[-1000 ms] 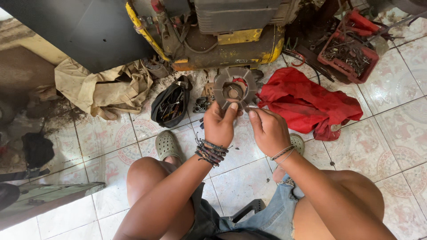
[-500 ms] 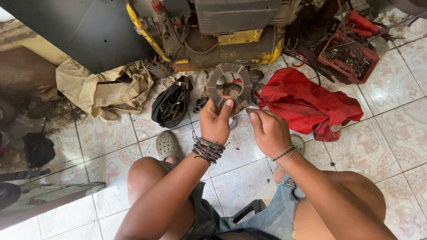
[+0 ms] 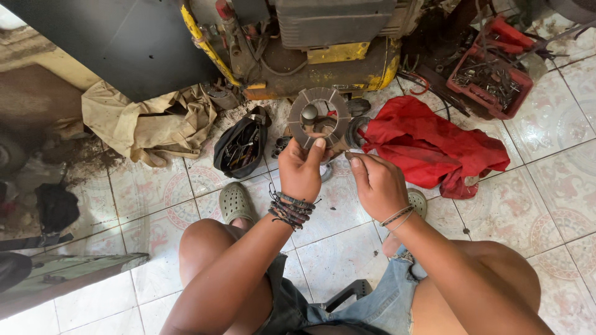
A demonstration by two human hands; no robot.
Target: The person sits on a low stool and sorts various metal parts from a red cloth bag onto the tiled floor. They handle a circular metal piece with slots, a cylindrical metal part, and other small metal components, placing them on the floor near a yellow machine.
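Observation:
My left hand (image 3: 301, 170) grips a round grey metal disc (image 3: 318, 116) with a segmented face and a hollow centre, holding it upright above the tiled floor. My thumb presses on its lower edge. My right hand (image 3: 375, 185) is just to the right, fingers pinched at the disc's lower right side; whether a small part is between them is too small to tell. Dark bracelets circle my left wrist, thin bands my right.
A red cloth (image 3: 428, 146) lies to the right, a red tray of metal parts (image 3: 493, 80) beyond it. A black tool pouch (image 3: 239, 149) and beige cloth (image 3: 146, 124) sit left. A yellow machine (image 3: 298, 49) stands ahead. My knees and grey clogs (image 3: 234, 201) frame the floor.
My left hand has raised the disc and turned it more face-on toward me. My right hand stays pinched at its lower right side.

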